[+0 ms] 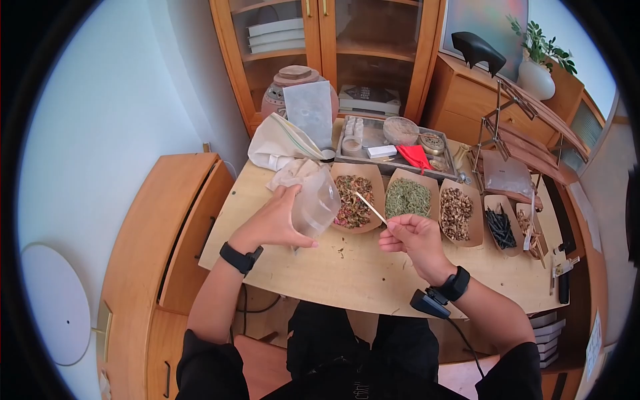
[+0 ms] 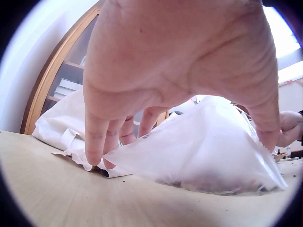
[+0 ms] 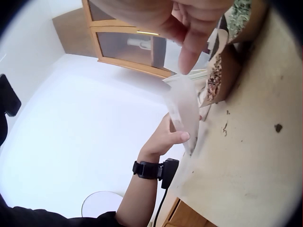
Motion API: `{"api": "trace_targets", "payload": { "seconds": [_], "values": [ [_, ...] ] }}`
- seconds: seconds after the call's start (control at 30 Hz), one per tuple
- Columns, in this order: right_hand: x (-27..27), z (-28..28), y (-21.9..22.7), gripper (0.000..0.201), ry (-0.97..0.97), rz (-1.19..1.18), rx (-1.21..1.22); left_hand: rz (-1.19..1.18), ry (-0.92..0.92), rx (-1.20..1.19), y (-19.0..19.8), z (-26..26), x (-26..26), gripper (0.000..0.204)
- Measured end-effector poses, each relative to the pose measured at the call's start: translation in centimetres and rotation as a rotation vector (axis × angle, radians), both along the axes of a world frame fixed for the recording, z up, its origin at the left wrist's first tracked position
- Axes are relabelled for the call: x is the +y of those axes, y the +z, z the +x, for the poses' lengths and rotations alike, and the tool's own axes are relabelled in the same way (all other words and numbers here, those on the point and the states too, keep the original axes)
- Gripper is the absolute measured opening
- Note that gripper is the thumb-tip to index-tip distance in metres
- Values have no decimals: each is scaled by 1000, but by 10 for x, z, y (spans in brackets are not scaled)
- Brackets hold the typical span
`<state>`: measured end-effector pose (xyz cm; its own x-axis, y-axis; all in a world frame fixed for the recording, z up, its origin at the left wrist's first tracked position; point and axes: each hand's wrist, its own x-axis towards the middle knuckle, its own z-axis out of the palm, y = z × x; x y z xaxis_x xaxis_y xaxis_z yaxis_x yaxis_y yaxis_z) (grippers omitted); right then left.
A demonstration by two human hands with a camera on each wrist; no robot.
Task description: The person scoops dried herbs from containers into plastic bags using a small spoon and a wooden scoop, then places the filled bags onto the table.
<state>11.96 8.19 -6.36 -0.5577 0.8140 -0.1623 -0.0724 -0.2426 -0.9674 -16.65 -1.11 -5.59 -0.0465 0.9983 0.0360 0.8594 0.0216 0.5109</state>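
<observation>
The left hand (image 1: 279,219) holds a translucent bag (image 1: 317,203) between thumb and fingers, over the near left part of the table. In the left wrist view the thumb and fingers of this hand (image 2: 180,56) lie at opposite sides of the bag (image 2: 208,149), and dark bits show along its bottom. A thin pale stick (image 1: 371,208) is pinched by the right hand (image 1: 420,243), its far tip over dried reddish petals (image 1: 353,190) in a paper tray. Right of them are dried green herbs (image 1: 407,197). The right wrist view shows the right hand (image 3: 194,23) above the bag (image 3: 183,104).
Brown chopped pieces (image 1: 456,215), black strips (image 1: 499,227) and pale slices (image 1: 530,239) fill more paper trays on the right. Behind stand a grey tray (image 1: 341,158) with a red pouch (image 1: 415,157), a white bag (image 1: 277,137) and a round jar (image 1: 273,95).
</observation>
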Motion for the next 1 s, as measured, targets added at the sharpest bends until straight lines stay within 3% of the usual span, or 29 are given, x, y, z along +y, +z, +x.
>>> {"api": "trace_targets", "payload": {
  "seconds": [0.1,0.2,0.3,0.33,0.5,0.7,0.87,1.0],
  "values": [
    [-5,1,11,13,35,68,18,-5,-5,-8,3,3,1,119],
    [-11,-3,14,11,187,345,-65,13,-26,-10,2,5,4,119],
    [-18,-3,22,10,47,542,-146,26,-32,-24,1,7,4,118],
    [-19,-2,26,11,-30,465,-97,25,-29,-25,1,6,4,118],
    [-8,12,46,12,-9,186,-243,15,-12,-31,6,4,-3,114],
    [5,3,17,12,109,29,-320,33,-15,-36,2,0,-3,113],
    [3,-10,-17,13,32,-103,-110,9,-9,-39,4,0,-6,118],
    [1,-10,-22,14,26,-86,-81,19,-17,-6,5,-1,-8,118]
  ]
}}
